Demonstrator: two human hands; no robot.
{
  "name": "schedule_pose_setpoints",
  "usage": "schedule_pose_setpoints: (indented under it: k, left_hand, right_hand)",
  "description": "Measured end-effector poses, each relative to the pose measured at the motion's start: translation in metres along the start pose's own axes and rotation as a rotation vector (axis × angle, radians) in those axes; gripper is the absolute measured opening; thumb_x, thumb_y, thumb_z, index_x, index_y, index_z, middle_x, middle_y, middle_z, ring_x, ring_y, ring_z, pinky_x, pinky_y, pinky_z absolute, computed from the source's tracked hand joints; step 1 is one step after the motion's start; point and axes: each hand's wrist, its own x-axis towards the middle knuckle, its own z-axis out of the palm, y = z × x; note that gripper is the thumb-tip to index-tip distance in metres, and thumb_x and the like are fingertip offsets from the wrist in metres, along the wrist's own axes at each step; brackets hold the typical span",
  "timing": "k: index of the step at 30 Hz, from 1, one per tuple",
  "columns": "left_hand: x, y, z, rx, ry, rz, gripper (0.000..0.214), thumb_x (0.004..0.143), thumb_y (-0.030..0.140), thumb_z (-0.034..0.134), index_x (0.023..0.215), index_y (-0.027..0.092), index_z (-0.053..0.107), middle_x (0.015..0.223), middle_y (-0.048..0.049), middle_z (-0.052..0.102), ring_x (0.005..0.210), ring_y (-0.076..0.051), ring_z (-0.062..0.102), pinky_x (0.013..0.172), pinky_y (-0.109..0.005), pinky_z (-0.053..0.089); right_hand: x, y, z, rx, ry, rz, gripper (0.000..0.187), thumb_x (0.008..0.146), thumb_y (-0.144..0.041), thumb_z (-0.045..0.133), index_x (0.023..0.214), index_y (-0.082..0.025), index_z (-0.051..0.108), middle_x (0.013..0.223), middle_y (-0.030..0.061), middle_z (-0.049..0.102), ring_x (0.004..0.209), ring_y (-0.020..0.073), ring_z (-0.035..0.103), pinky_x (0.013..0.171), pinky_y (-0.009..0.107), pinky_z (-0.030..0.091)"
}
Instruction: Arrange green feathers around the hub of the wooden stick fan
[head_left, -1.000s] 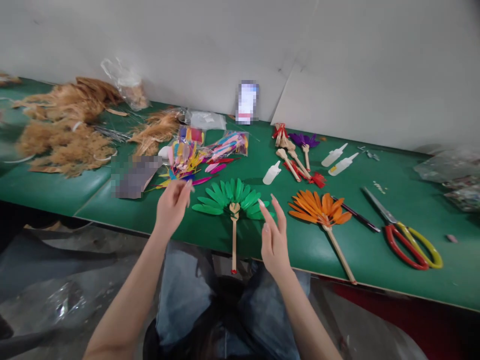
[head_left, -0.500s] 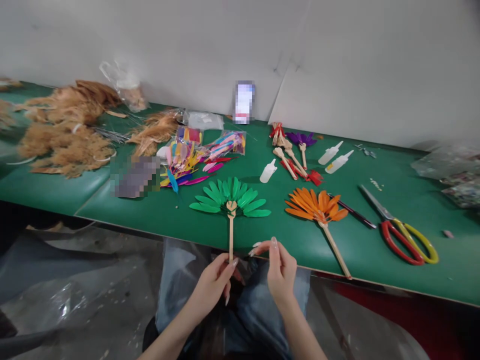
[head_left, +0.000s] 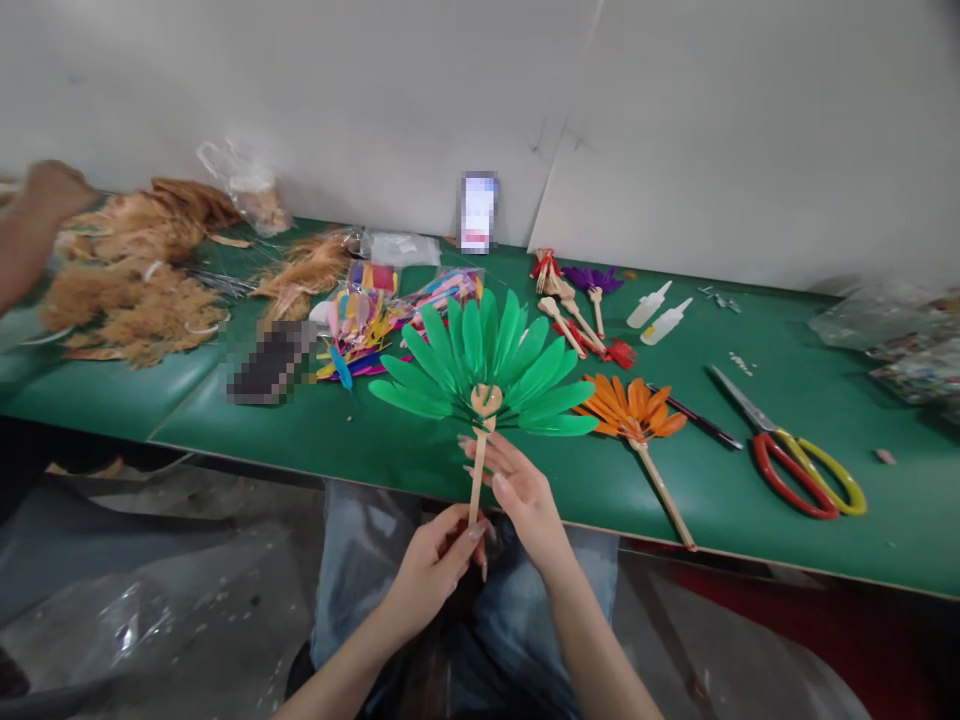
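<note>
A green feather fan (head_left: 480, 370) on a thin wooden stick is lifted off the green table (head_left: 750, 470) and stands upright in front of me. My left hand (head_left: 435, 570) pinches the bottom end of the stick. My right hand (head_left: 517, 490) touches the stick higher up, just under the heart-shaped wooden piece, with its fingers curled round it. An orange feather fan (head_left: 630, 410) with its own stick lies flat on the table just to the right.
Red-and-yellow scissors (head_left: 795, 460) lie at the right. Small white glue bottles (head_left: 652, 310), more small fans (head_left: 577, 290), a pile of coloured feathers (head_left: 375, 320) and brown fibre heaps (head_left: 127, 280) fill the back. Another person's hand (head_left: 45, 200) reaches in at far left.
The green fan lay flat on the table; both hands dropped to its stick and have raised it upright. Another person's hand has come into view at the far left.
</note>
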Motion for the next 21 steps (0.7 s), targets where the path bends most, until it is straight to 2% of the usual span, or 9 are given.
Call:
schedule_pose_setpoints:
  k: [4, 9, 14, 21]
  left_hand:
    - [0.011, -0.009, 0.004, -0.040, -0.007, 0.018, 0.046, 0.077, 0.058, 0.056, 0.089, 0.013, 0.055, 0.059, 0.0036, 0.051, 0.040, -0.003, 0.028, 0.039, -0.019, 0.018]
    - [0.020, -0.016, 0.004, 0.019, 0.024, 0.077, 0.044, 0.080, 0.055, 0.054, 0.090, 0.013, 0.058, 0.060, 0.0021, 0.051, 0.046, -0.006, 0.037, 0.042, -0.019, 0.024]
    - [0.020, -0.017, 0.006, 0.086, 0.029, 0.103, 0.040, 0.084, 0.049, 0.051, 0.097, 0.013, 0.060, 0.061, 0.0017, 0.054, 0.047, -0.007, 0.038, 0.044, -0.020, 0.029]
    - [0.021, -0.024, 0.011, 0.134, 0.061, 0.139, 0.034, 0.087, 0.041, 0.046, 0.100, 0.014, 0.060, 0.067, -0.0011, 0.060, 0.058, -0.011, 0.051, 0.054, -0.021, 0.039]
  right_hand:
    - [0.019, -0.009, 0.012, 0.138, -0.073, 0.026, 0.033, 0.080, -0.038, 0.066, 0.109, -0.022, 0.062, 0.120, 0.0095, 0.063, 0.111, 0.0234, 0.059, 0.094, 0.042, 0.049]
    - [0.022, -0.011, 0.020, 0.169, -0.033, 0.096, 0.022, 0.085, -0.038, 0.059, 0.095, -0.019, 0.065, 0.110, 0.0100, 0.068, 0.097, 0.0219, 0.067, 0.085, 0.038, 0.054]
    - [0.022, -0.016, 0.023, 0.172, 0.130, 0.102, 0.033, 0.083, -0.049, 0.058, 0.090, -0.017, 0.064, 0.098, 0.0094, 0.072, 0.080, 0.0195, 0.070, 0.063, 0.028, 0.058]
    - [0.028, -0.017, 0.029, 0.204, 0.336, 0.072, 0.038, 0.074, -0.053, 0.065, 0.079, -0.015, 0.065, 0.079, 0.0063, 0.072, 0.059, 0.0130, 0.067, 0.047, 0.020, 0.051]
